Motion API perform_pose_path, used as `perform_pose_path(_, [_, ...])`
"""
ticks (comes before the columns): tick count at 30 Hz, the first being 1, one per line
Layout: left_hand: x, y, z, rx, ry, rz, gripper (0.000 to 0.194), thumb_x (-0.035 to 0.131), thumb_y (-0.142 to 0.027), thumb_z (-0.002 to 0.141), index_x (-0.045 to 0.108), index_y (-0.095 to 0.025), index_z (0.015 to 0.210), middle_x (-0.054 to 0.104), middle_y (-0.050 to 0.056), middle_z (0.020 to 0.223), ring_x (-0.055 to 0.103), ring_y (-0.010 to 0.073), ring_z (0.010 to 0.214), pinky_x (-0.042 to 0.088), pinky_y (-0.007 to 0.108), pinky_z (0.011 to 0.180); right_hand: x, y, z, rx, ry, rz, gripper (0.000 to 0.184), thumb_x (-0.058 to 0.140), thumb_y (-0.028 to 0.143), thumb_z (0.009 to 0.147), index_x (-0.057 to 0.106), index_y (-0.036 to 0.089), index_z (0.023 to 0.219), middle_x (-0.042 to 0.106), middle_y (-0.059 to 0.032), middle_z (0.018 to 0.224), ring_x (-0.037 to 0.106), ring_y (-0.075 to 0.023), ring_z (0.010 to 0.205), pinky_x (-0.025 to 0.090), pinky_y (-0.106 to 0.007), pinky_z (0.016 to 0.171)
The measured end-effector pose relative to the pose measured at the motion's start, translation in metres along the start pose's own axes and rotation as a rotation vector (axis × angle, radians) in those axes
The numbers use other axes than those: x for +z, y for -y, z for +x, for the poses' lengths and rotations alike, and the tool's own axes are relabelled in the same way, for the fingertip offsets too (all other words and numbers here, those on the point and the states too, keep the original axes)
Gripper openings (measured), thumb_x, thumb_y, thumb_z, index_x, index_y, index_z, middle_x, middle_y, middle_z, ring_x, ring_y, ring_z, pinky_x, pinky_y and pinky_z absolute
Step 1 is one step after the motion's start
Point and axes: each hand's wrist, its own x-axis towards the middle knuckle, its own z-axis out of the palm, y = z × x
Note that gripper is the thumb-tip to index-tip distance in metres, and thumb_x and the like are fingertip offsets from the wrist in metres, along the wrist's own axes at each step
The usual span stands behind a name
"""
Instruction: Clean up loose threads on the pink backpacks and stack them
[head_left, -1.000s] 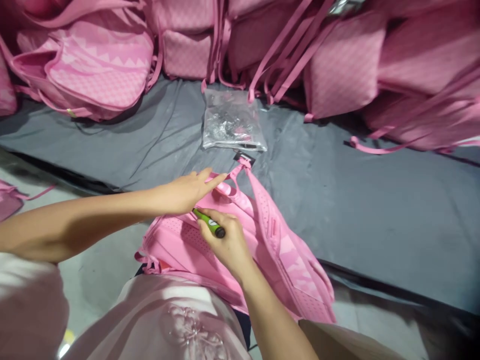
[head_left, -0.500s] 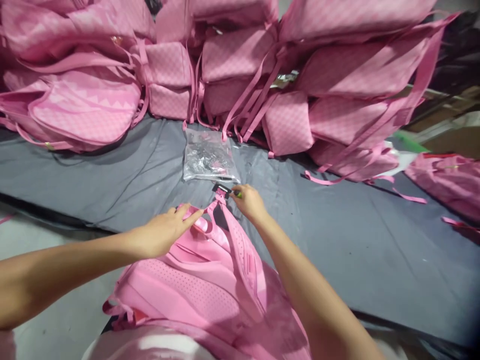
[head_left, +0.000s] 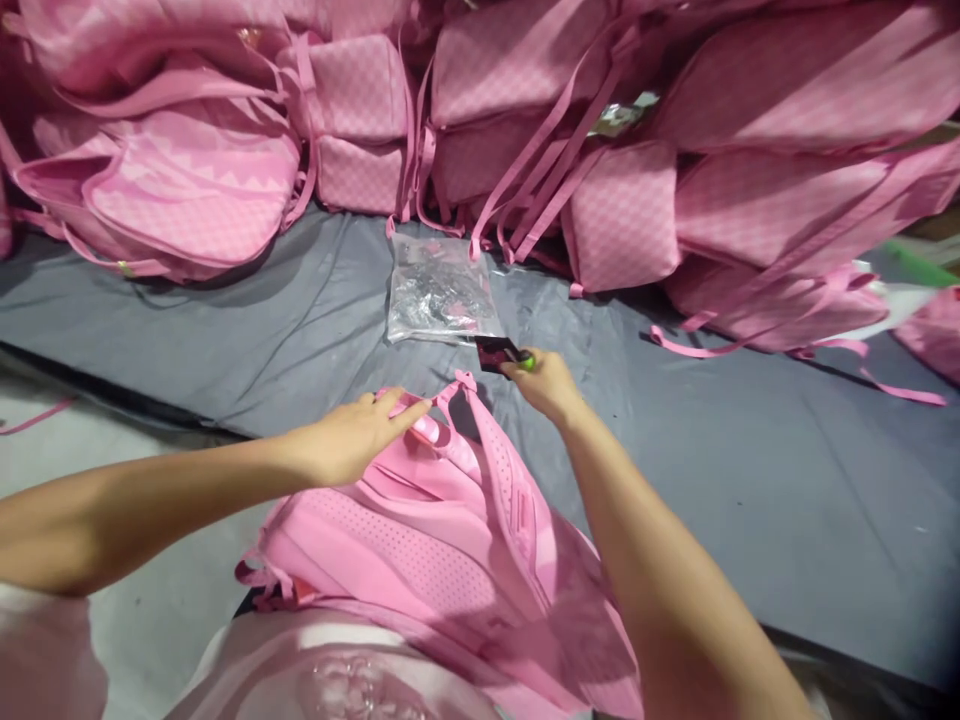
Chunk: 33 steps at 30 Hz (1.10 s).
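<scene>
A pink backpack [head_left: 420, 560] leans in front of me, its dotted back padding and shoulder straps facing up. My left hand [head_left: 349, 435] is at the bag's top edge, its thumb and a finger spread in a V, with the other fingers curling over the bag. Just beyond the bag's top loop [head_left: 463, 382], my right hand [head_left: 551, 385] is closed around a small tool with a green end [head_left: 527, 359]. A dark flat card [head_left: 493, 353] stands at that hand's fingertips, apart from the loop. The right fingers partly hide the tool.
A clear plastic bag [head_left: 442, 290] with small items lies on the grey-covered table [head_left: 675, 480]. Behind it pink checked backpacks [head_left: 360, 90] are piled, straps [head_left: 525, 170] hanging down. Another pink backpack [head_left: 187, 200] lies at the left. Pale floor [head_left: 172, 570] shows at lower left.
My right hand has moved away from the loop with the tool and the dark card, which lay against the loop before. My left hand stays at the bag's top. The view has shifted.
</scene>
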Motion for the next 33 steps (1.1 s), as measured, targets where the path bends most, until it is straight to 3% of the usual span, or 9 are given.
perform_pose_path(3, [0.006,0.003,-0.002,0.023,-0.067,-0.012,0.107,0.044,0.008,0.072,0.0,-0.036,0.159,0.033,0.013,0.157,0.052,0.0273,0.127,0.049,0.034,0.092,-0.025,0.0,-0.036,-0.035,-0.126,0.189,0.017,0.06,0.032,0.078,0.063,0.015,0.073,0.051,0.0023,0.058,0.044,-0.0118,0.054,0.03,-0.024,0.052])
perform_pose_path(6, [0.009,0.002,-0.003,0.005,-0.08,0.007,0.104,0.047,0.006,0.072,0.007,-0.034,0.159,0.036,0.013,0.153,0.058,0.0253,0.116,0.05,0.034,0.089,-0.032,0.003,-0.053,0.006,-0.224,0.204,0.015,0.062,0.029,0.074,0.059,0.017,0.067,0.051,0.0024,0.056,0.044,-0.0114,0.055,0.03,-0.024,0.052])
perform_pose_path(10, [0.006,-0.002,-0.005,0.002,-0.081,0.024,0.101,0.053,0.003,0.073,0.01,-0.03,0.159,0.039,0.015,0.15,0.059,0.0258,0.113,0.05,0.035,0.089,-0.011,0.007,-0.036,0.208,-0.076,0.334,0.009,0.062,0.024,0.073,0.06,0.016,0.073,0.058,0.0002,0.062,0.05,-0.0118,0.054,0.032,-0.023,0.05])
perform_pose_path(15, [0.0,-0.007,-0.008,-0.011,-0.051,0.028,0.099,0.053,0.005,0.074,0.013,-0.027,0.159,0.039,0.016,0.15,0.054,0.0287,0.123,0.05,0.035,0.092,0.02,0.001,-0.002,0.225,-0.063,0.265,0.008,0.065,0.019,0.067,0.058,0.016,0.063,0.052,0.0025,0.054,0.048,-0.0117,0.054,0.033,-0.023,0.052])
perform_pose_path(22, [0.003,-0.003,-0.006,0.011,-0.08,0.026,0.1,0.049,0.006,0.072,0.013,-0.029,0.158,0.043,0.013,0.145,0.058,0.0244,0.113,0.05,0.032,0.087,0.015,-0.028,-0.005,0.252,-0.174,0.153,0.004,0.063,0.021,0.071,0.062,0.017,0.071,0.058,0.0001,0.06,0.054,-0.0145,0.062,0.037,-0.025,0.059])
perform_pose_path(25, [0.006,-0.001,-0.006,0.026,-0.107,0.032,0.102,0.051,0.003,0.073,0.01,-0.032,0.159,0.043,0.013,0.145,0.06,0.0237,0.107,0.05,0.032,0.083,0.011,-0.032,-0.011,0.278,-0.203,0.148,0.005,0.064,0.02,0.069,0.061,0.017,0.065,0.056,-0.0001,0.056,0.056,-0.016,0.063,0.039,-0.025,0.06])
perform_pose_path(29, [0.005,-0.002,-0.006,0.016,-0.093,0.024,0.098,0.05,0.004,0.074,0.013,-0.03,0.159,0.044,0.013,0.144,0.06,0.0236,0.106,0.05,0.031,0.082,-0.005,-0.018,-0.023,0.291,-0.262,0.166,0.008,0.065,0.021,0.069,0.061,0.017,0.063,0.056,-0.0011,0.055,0.058,-0.0176,0.064,0.041,-0.026,0.059])
perform_pose_path(33, [0.008,0.001,-0.005,0.043,-0.118,0.021,0.101,0.051,0.002,0.074,0.009,-0.033,0.159,0.044,0.012,0.144,0.059,0.0235,0.107,0.049,0.031,0.084,-0.026,0.02,-0.066,0.131,-0.326,0.452,0.019,0.067,0.033,0.073,0.067,0.016,0.082,0.063,-0.0013,0.068,0.059,-0.0155,0.061,0.046,-0.025,0.055])
